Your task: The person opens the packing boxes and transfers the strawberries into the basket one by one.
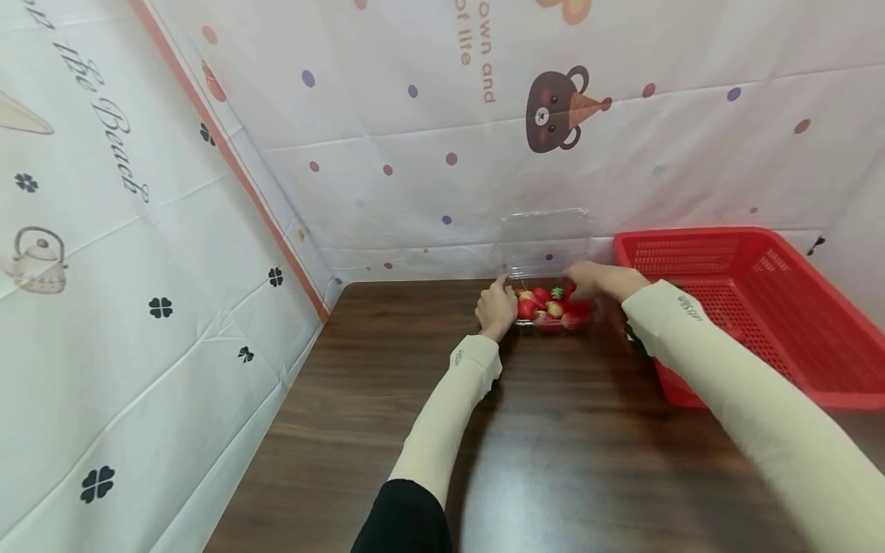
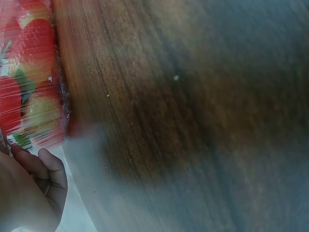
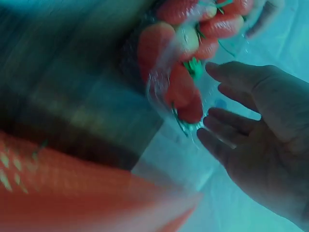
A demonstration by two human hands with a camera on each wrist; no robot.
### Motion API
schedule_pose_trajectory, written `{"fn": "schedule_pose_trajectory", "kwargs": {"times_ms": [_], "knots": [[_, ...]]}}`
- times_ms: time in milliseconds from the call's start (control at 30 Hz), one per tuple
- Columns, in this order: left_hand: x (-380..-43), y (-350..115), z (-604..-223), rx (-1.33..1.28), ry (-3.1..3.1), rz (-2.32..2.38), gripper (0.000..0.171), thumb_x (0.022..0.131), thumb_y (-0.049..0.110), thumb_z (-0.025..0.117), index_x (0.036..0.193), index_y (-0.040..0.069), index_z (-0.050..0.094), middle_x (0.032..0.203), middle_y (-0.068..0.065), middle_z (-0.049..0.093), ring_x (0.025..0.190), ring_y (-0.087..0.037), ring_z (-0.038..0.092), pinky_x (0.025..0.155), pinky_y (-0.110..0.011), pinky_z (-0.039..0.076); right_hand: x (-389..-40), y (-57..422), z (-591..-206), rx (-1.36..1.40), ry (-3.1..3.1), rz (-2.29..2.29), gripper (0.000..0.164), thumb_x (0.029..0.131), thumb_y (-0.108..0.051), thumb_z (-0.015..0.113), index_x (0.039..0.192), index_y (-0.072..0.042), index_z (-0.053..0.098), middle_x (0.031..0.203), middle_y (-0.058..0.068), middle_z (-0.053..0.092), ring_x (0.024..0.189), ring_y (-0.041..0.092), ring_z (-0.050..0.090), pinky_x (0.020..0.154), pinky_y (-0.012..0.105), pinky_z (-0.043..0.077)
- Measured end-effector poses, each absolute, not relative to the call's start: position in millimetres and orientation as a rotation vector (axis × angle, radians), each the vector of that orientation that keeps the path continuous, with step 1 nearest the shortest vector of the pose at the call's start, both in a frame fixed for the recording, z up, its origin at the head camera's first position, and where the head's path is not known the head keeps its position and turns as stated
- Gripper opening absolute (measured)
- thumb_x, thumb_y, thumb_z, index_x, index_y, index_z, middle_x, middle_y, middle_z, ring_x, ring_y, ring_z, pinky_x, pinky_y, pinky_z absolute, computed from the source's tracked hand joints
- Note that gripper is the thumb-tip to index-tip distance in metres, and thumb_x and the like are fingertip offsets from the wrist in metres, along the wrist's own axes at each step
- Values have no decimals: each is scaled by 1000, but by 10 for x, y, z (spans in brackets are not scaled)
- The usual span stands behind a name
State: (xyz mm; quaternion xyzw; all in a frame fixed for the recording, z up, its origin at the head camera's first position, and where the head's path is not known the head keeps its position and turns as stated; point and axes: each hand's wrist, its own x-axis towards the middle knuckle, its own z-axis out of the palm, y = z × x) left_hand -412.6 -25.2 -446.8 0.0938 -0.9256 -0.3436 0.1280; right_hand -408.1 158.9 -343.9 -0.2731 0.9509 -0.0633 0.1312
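- Strawberries (image 1: 555,309), red with pale patches, sit packed in a clear box (image 1: 531,323) at twelve o'clock on the brown table (image 1: 387,384), by the far edge!
- The see-through lid (image 1: 546,230) stands raised at the box's twelve.
- Left hand (image 1: 495,309) at nine, bent fingers at the corner; whether they grip, one cannot tell.
- Right hand (image 1: 596,279) at two, released, fingers loosely parted just beside the strawberries!
- Red basket (image 1: 830,338) at three.
- Beyond twelve, a white printed cloth (image 1: 429,123).

We find the box (image 1: 528,322) clear, glossy plastic; strawberries (image 1: 549,309) shiny; basket (image 1: 850,401) smooth-rimmed plastic; table (image 1: 387,399) wood-grained, softly glossy; backdrop (image 1: 387,207) creased cloth.
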Motion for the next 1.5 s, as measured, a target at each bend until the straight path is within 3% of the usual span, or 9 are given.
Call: {"fn": "schedule_pose_trajectory", "kwargs": {"times_ms": [267, 400, 600, 833, 1100, 1500], "knots": [[-4122, -237, -4467, 274, -2706, -985, 37, 105, 28, 50, 139, 33, 64, 122, -11, 75, 101, -33, 73, 85, -48, 56, -4072, 1424, -3503, -619, 2716, -115, 52, 89, 4, 58, 140, 5, 55, 141, 34, 50, 137, 55, 37, 115, 68, 31], [-4125, -240, -4449, 283, -2708, -974, 37, 105, 28, 50, 138, 34, 64, 122, -11, 75, 101, -33, 74, 84, -47, 56, -4069, 1422, -3494, -557, 2735, -116, 52, 91, 3, 59, 143, 3, 54, 145, 36, 44, 139, 55, 34, 115, 69, 31], [-4130, -243, -4440, 285, -2713, -958, 37, 105, 28, 50, 138, 34, 64, 120, -11, 76, 99, -33, 74, 83, -47, 56, -4072, 1453, -3504, -579, 2766, -44, 48, 90, 0, 61, 138, 4, 58, 139, 34, 51, 130, 51, 40, 113, 66, 35], [-4128, -240, -4430, 296, -2706, -947, 36, 105, 28, 51, 138, 35, 64, 119, -9, 76, 97, -31, 74, 83, -46, 56, -4057, 1466, -3525, -574, 2723, -137, 48, 86, -5, 72, 132, 4, 62, 126, 28, 59, 115, 43, 47, 103, 58, 46], [-4113, -235, -4436, 289, -2703, -959, 36, 105, 27, 51, 138, 33, 64, 120, -11, 76, 99, -33, 74, 85, -47, 56, -4086, 1505, -3563, -536, 2678, -316, 56, 84, -3, 79, 135, 8, 58, 128, 31, 60, 110, 40, 60, 89, 50, 59], [-4097, -231, -4426, 279, -2702, -934, 35, 105, 28, 51, 137, 32, 65, 117, -12, 76, 97, -34, 74, 81, -48, 57, -4125, 1568, -3619, -655, 2713, -355, 41, 83, -3, 81, 119, 8, 65, 114, 26, 68, 97, 33, 63, 87, 47, 59]]}}
